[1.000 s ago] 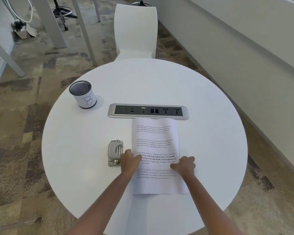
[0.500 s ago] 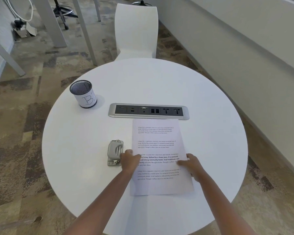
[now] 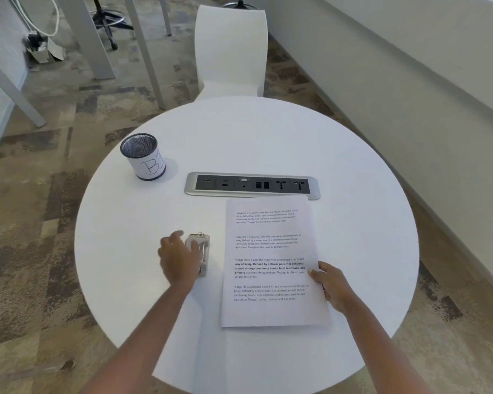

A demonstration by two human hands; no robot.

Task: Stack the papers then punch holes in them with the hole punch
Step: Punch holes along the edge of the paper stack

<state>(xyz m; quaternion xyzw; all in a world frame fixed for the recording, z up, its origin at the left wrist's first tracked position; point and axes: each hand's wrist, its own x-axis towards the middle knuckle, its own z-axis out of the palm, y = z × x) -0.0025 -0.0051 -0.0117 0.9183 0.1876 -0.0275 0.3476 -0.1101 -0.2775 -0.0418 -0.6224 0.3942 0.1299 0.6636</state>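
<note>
The left grip [image 3: 180, 260] lies loosely spread over the hole punch [image 3: 205, 247] on the desk [image 3: 353, 209]. The right grip [image 3: 332, 285] pinches the right edge of the papers [image 3: 268, 251].

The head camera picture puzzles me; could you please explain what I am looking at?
There is no machine: a person wears a camera on the head, looking down at their own two hands. On the round white table lie a stack of printed papers, a metal hole punch, a mesh cup marked B and a socket strip. The right hand pinches the papers' right edge. The left hand is on the hole punch; blur hides whether it grips.
</note>
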